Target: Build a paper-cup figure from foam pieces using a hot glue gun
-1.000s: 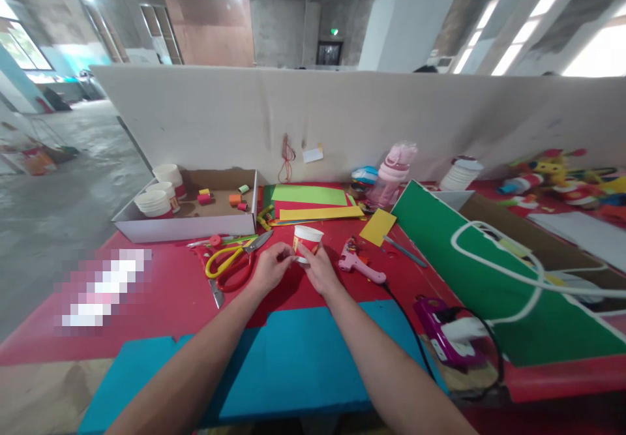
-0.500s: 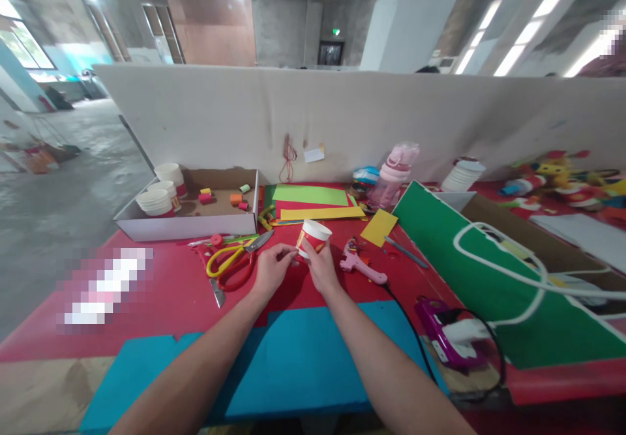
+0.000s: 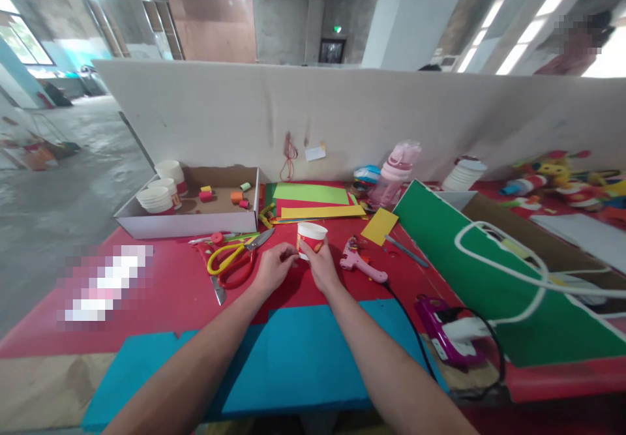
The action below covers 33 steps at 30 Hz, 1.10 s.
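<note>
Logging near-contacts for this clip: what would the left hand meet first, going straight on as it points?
Probably the red-and-white paper cup in the right hand; the left fingertips may be touching it.

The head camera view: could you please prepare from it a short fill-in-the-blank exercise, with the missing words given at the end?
1. The red-and-white paper cup in the right hand has its open end facing ____.
2. The pink plastic glue gun lies to the ____ of that hand.
3. The metal-bladed scissors have one red handle loop and one ____ handle loop.
4. The large flat sheet on the table's near edge is coloured ____.

Missing words: up; right; yellow; blue.
</note>
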Available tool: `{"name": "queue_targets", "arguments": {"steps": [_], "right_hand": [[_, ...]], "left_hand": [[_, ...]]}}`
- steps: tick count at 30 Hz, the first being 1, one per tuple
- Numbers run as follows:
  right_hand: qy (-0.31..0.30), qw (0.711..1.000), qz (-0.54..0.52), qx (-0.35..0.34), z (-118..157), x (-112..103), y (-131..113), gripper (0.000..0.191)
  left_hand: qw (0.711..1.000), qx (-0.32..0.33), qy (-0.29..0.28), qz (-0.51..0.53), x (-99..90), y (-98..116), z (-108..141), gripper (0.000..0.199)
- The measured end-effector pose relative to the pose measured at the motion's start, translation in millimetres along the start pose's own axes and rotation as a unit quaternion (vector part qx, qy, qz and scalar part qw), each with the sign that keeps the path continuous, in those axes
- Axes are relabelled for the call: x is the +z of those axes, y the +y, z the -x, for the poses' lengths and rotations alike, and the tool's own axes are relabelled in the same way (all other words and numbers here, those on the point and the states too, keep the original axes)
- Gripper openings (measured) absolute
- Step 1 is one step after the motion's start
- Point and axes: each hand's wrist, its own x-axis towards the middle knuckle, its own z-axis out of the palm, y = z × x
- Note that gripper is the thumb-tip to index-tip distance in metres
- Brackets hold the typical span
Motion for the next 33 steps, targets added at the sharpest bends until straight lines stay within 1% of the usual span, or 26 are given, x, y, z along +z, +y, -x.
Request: {"name": "queue_targets", "arguments": {"steps": [4, 6, 7, 9, 11, 13, 15, 17, 19, 21, 24, 27, 30, 33], "right_hand": [[-0.013, 0.998, -0.046, 0.03, -0.9, 1.8, -2.4, 0.055], [-0.01, 0.997, -0.065, 0.039, -1.0, 3.0, -4.0, 0.054], [-0.007, 0.997, -0.067, 0.037, -0.8, 3.3, -4.5, 0.054], [0.002, 0.999, -0.044, 0.019, -0.3, 3.4, -5.2, 0.054], [0.02, 1.0, 0.011, -0.016, 0.4, 3.0, -5.8, 0.055], [0.038, 0.995, 0.082, -0.049, 1.1, 2.6, -7.2, 0.056], [0.041, 0.986, 0.144, -0.076, 2.2, 2.9, -9.6, 0.057], [0.029, 0.977, 0.185, -0.104, 4.0, 3.6, -12.5, 0.058], [0.014, 0.969, 0.21, -0.133, 6.2, 4.4, -15.1, 0.058], [0.007, 0.961, 0.23, -0.156, 8.3, 5.0, -16.6, 0.058], [0.006, 0.956, 0.244, -0.164, 10.0, 5.5, -17.1, 0.057], [0.002, 0.962, 0.227, -0.152, 10.1, 6.3, -17.1, 0.057], [-0.002, 0.963, 0.216, -0.159, 10.6, 7.3, -18.2, 0.059], [0.005, 0.956, 0.232, -0.18, 12.6, 8.3, -20.1, 0.062]], "left_hand": [[0.997, 0.067, -0.029, -0.027, 3.3, 6.7, 2.8, 0.011], [0.997, 0.072, -0.027, -0.006, 7.3, 10.9, 4.6, 0.01], [0.998, 0.055, -0.018, 0.018, 9.3, 12.0, 5.2, 0.009], [0.997, -0.01, 0.009, 0.079, 12.3, 11.4, 5.2, 0.008], [0.987, -0.08, 0.034, 0.137, 13.2, 8.2, 4.2, 0.013], [0.973, -0.134, 0.052, 0.182, 12.2, 5.1, 2.8, 0.019], [0.957, -0.171, 0.05, 0.229, 10.1, 4.1, 1.8, 0.025], [0.944, -0.188, 0.022, 0.269, 7.9, 4.9, 1.4, 0.031], [0.94, -0.188, -0.019, 0.285, 6.3, 6.1, 1.3, 0.035], [0.942, -0.182, -0.047, 0.276, 5.5, 6.2, 1.1, 0.036], [0.952, -0.164, -0.062, 0.251, 5.7, 4.3, 0.6, 0.034], [0.959, -0.144, -0.074, 0.233, 5.9, 1.7, 0.1, 0.033], [0.961, -0.141, -0.089, 0.221, 5.5, -0.5, -0.4, 0.031], [0.965, -0.143, -0.107, 0.191, 5.2, -1.7, -0.9, 0.032]]}}
